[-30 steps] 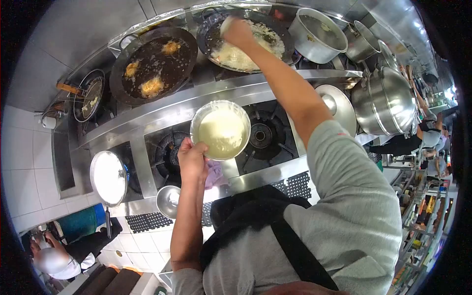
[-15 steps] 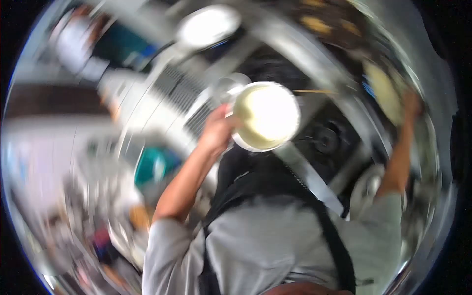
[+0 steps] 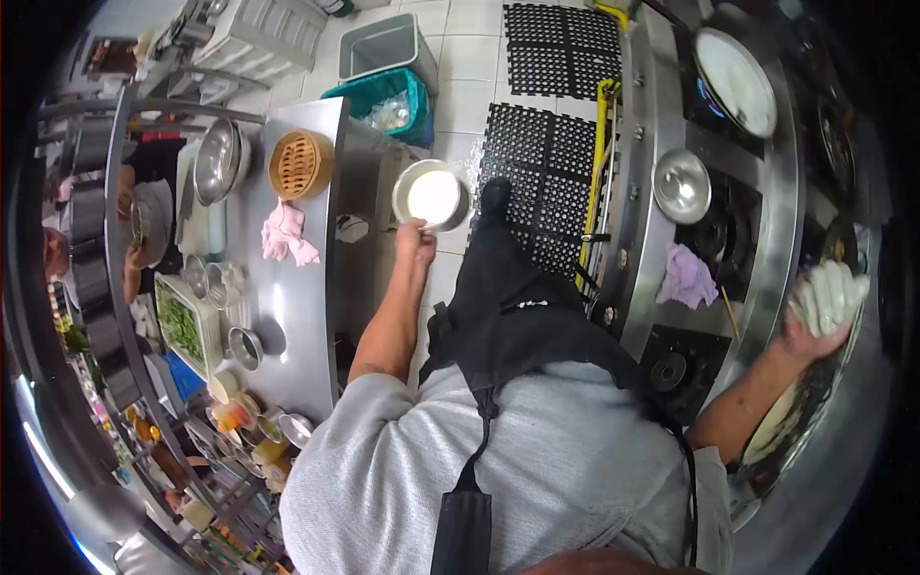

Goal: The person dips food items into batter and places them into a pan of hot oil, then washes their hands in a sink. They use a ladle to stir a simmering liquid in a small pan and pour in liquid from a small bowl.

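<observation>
My left hand is closed on the near edge of a round, deep bowl, held out over the floor. White contents show inside it, glaring brightly. My right hand is raised over the stove at the far right, with its fingers curled. A lumpy white mass that looks like wet dough covers the fingers. Below that forearm lies a flat pan with a pale, thin round layer in it, partly hidden by my arm.
On the stove stand a pan with white contents, a metal bowl and a purple cloth. The steel counter at left carries a bamboo steamer and a pink cloth. Bins and black mats lie ahead. Another person stands at left.
My view has swung round and sharpened from a blur. The bowl in my left hand is now lower and left, over the floor. My right hand now shows the white mass clearly.
</observation>
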`<action>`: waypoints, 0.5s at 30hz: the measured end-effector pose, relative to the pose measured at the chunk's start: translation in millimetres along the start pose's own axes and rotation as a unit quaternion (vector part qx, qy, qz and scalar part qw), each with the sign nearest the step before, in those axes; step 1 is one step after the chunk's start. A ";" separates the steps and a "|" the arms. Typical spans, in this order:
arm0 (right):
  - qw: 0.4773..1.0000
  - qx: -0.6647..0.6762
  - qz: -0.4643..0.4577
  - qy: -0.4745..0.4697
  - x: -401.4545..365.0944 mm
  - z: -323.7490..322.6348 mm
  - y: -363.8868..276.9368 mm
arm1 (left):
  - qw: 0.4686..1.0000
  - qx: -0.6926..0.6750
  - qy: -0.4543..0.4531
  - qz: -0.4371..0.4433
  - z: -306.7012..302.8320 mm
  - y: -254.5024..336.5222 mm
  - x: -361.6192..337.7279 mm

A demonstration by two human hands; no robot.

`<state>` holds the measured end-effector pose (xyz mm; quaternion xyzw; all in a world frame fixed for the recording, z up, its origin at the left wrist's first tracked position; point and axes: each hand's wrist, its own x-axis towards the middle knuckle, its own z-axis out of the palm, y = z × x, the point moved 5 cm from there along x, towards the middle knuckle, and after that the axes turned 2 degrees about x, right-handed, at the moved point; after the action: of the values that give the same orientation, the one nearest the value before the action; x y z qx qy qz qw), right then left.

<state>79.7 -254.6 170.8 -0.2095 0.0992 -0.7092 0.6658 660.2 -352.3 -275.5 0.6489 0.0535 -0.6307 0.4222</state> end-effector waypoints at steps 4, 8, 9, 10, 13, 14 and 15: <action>0.982 0.129 0.140 -0.021 124.3 -9.6 125.4 | 0.982 -0.161 0.101 0.023 -67.9 27.8 97.7; 0.956 0.126 0.266 0.022 216.2 -52.1 233.1 | 0.957 -0.265 0.116 0.012 -108.2 63.4 193.4; 0.950 0.103 0.280 0.088 236.3 -53.9 259.7 | 0.943 -0.325 0.069 -0.025 -136.7 58.1 241.2; 0.944 0.088 0.306 0.084 256.0 -64.4 281.8 | 0.891 -0.435 0.089 -0.096 -136.8 62.4 249.7; 0.920 0.066 0.358 0.141 306.1 -89.8 329.6 | 0.863 -0.456 0.213 -0.049 -184.9 71.1 319.6; 0.916 0.089 0.374 0.116 320.4 -95.4 342.1 | 0.859 -0.450 0.242 -0.027 -184.7 78.3 324.5; 0.912 0.074 0.376 0.147 333.5 -97.2 351.4 | 0.860 -0.445 0.250 -0.015 -178.0 83.4 323.1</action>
<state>346.7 -629.8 -8.4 -0.0002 0.2147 -0.4341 0.8749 912.4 -445.5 -541.6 0.5267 0.4421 -0.3621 0.6293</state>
